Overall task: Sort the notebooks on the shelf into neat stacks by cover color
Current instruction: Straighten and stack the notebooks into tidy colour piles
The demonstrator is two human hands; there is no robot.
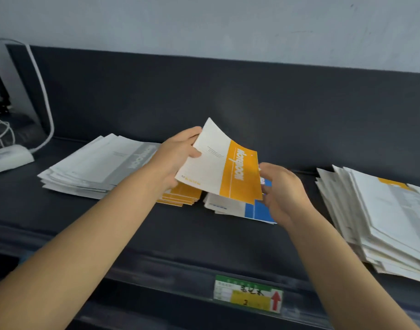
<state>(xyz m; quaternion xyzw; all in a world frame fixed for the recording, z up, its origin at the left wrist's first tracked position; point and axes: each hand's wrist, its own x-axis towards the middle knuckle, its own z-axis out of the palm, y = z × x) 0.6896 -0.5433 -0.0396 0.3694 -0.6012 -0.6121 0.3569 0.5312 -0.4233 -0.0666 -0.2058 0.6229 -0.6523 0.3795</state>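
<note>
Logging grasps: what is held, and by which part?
Left hand grips the orange notebook by its white end; right hand at its orange edge, grip unclear.

- The unsorted pile is cut off by the right edge.
- The orange stack is mostly hidden by the left hand and the orange notebook.
- The label print is blurred.

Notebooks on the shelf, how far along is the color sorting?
Done so far: a grey stack, an orange stack and a blue stack sit side by side. In hand: the left hand grips an orange notebook above the latter two, with the right hand at its right edge. Left: the mixed pile on the right, large and fanned out.
</note>
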